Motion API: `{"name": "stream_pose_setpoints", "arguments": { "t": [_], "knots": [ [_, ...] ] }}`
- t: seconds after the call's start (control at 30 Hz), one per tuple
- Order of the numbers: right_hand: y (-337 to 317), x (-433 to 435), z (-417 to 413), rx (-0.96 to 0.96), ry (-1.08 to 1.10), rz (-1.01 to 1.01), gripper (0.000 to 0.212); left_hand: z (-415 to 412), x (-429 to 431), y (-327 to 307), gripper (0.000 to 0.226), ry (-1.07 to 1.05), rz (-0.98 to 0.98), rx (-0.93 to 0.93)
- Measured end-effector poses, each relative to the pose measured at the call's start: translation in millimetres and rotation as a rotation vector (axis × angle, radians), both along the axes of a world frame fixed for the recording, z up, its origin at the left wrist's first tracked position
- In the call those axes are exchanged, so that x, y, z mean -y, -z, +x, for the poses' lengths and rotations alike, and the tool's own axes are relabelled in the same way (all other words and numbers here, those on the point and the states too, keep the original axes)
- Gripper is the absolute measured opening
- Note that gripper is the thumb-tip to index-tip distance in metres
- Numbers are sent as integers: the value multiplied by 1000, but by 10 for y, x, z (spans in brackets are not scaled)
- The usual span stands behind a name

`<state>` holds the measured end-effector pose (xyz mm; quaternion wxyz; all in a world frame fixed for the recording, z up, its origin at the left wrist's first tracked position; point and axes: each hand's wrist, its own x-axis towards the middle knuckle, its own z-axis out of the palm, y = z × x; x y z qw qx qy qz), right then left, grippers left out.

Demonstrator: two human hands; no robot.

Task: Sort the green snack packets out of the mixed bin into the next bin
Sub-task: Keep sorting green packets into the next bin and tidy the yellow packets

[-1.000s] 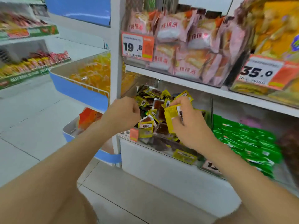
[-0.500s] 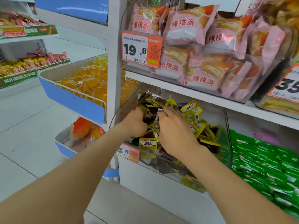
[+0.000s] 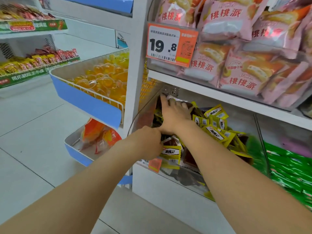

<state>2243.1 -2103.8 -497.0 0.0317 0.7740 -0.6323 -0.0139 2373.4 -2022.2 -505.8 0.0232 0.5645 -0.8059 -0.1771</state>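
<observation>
Right hand point(image 3: 173, 114): fingers straight, slightly spread, laid flat on dark packets point(image 3: 197, 112) at the back left of the mixed bin point(image 3: 184, 179).
Left hand point(image 3: 146, 141): curled at the bin front, against a yellow packet point(image 3: 170, 153); fingertips hidden, grip unclear.
Green packets point(image 3: 290, 166): next bin, right, partly cut off.

Shop aisle with white shelving and a pale tiled floor point(image 3: 33, 132).
A white post point(image 3: 138, 65) carries a white shelf point(image 3: 219, 97) on its right and two wire baskets with blue fronts, upper point(image 3: 87, 102) and lower point(image 3: 76, 154), on its left. An orange price tag point(image 3: 170, 44) hangs above the shelf's left end. More shelving point(image 3: 25, 35) stands across the aisle under even light.
</observation>
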Motion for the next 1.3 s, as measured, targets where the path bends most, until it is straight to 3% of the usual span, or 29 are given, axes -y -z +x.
{"name": "stream_pose_setpoints", "arguments": {
  "t": [0.13, 0.3, 0.43, 0.5, 0.6, 0.73, 0.83, 0.9, 0.97, 1.1, 1.2, 1.3],
  "knots": [
    [111, 43, 127, -60, 96, -27, 151, -113, -58, -12, 30, 28, -61, 188],
    [186, 116, 185, -51, 163, -115, 148, -55, -47, 0, 26, 53, 97, 152],
    [114, 198, 179, 7, 199, -73, 147, -110, -89, 4, 32, -40, -28, 194],
    [38, 232, 146, -20, 169, -4, 131, -98, -63, 2, 31, -51, -12, 186],
    [-50, 267, 36, -76, 47, 78, 94, -36, -9, -47, 18, 6, 139, 110],
    [-154, 245, -145, 45, -70, 169, 100, -9, 26, -68, 18, -20, 168, 11],
    [-228, 193, -251, 200, -124, 202, 88, -6, 3, -79, 17, -68, 129, -62],
    [-236, 155, -296, 298, -155, 206, 81, -1, -9, -74, 51, -121, 110, -97],
    [-225, 113, -331, 400, -197, 198, 77, -6, -5, -39, 68, -166, 95, -175],
    [-320, -148, -376, 539, -278, 163, 68, -1, 46, -80, 58, -237, 76, -350],
    [-412, -401, -418, 578, -325, 114, 65, 1, 27, -192, 65, -286, 49, -502],
    [-502, -637, -486, 602, -341, -5, 66, 6, 9, -258, 61, -291, -68, -635]
  ]
}}
